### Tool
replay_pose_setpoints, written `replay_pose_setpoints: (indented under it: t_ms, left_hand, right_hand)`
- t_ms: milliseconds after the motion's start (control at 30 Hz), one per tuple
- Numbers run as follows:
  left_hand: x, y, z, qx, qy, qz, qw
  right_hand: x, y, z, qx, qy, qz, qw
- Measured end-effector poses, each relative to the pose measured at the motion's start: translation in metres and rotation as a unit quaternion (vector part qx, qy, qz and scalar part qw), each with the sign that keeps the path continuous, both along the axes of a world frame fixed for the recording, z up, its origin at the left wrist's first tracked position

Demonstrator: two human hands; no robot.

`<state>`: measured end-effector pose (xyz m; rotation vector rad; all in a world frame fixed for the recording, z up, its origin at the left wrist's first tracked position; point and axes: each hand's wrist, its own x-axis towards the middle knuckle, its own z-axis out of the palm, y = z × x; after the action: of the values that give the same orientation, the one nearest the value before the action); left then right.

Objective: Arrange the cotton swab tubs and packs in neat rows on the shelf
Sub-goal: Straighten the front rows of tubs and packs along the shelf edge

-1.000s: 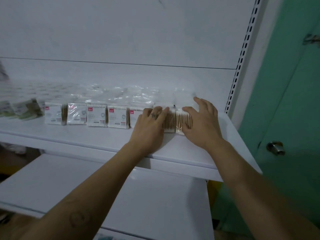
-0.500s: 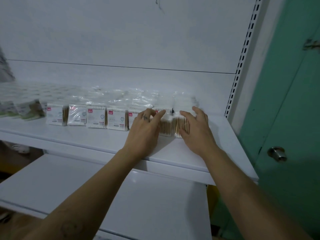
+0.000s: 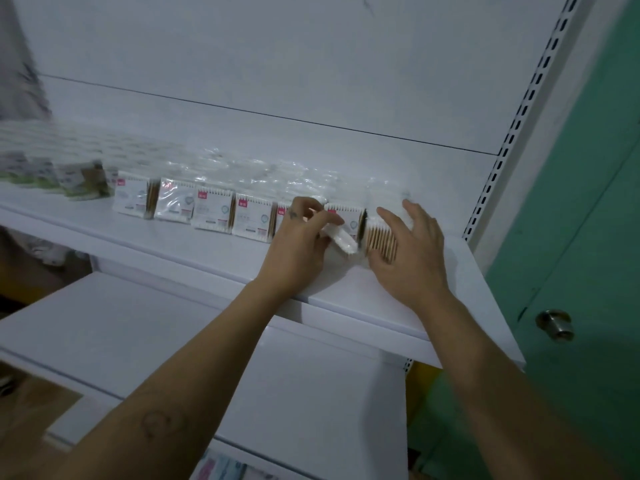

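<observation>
A row of clear-wrapped cotton swab packs [image 3: 214,211] with white labels and red tags stands along the white shelf [image 3: 194,244]. My left hand [image 3: 299,244] pinches one pack [image 3: 341,242] at the row's right part and tilts it forward. My right hand [image 3: 410,247] lies with fingers spread against the end pack [image 3: 381,242], whose wooden sticks show. Blurred green-and-white tubs [image 3: 79,183] sit at the shelf's far left.
A slotted upright [image 3: 512,133] bounds the shelf on the right, with a green door [image 3: 588,237] and its metal knob [image 3: 554,323] beyond. A lower white shelf [image 3: 277,393] juts out below my forearms. More packaged goods [image 3: 225,472] peek from underneath.
The view has shifted. My left hand has closed on a pack and tipped it forward out of the row. My right hand has spread its fingers and stays at the end pack.
</observation>
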<state>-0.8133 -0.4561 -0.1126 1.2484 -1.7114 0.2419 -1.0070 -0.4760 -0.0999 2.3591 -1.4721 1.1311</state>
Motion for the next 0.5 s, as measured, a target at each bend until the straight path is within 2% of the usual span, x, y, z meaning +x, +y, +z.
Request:
replay_pose_setpoints:
  t_ms: [133, 267, 367, 433, 500]
  left_hand:
    - [0.009, 0.005, -0.001, 0.013, 0.087, -0.038, 0.995]
    - [0.011, 0.013, 0.003, 0.051, 0.184, -0.094, 0.977]
    - [0.010, 0.017, 0.006, 0.063, 0.233, -0.125, 0.962]
    - [0.010, 0.019, 0.006, 0.069, 0.246, -0.143, 0.956]
    - [0.011, 0.018, 0.003, 0.076, 0.220, -0.159, 0.959]
  right_hand:
    - [0.015, 0.006, 0.002, -0.126, -0.032, 0.079, 0.988]
    - [0.032, 0.018, 0.002, -0.018, -0.121, 0.131, 0.984]
    - [0.043, 0.018, 0.004, 0.013, -0.220, 0.139, 0.966]
    - [0.052, 0.019, 0.007, 0.027, -0.279, 0.142, 0.949]
    - [0.059, 0.021, 0.006, 0.078, -0.342, 0.169, 0.921]
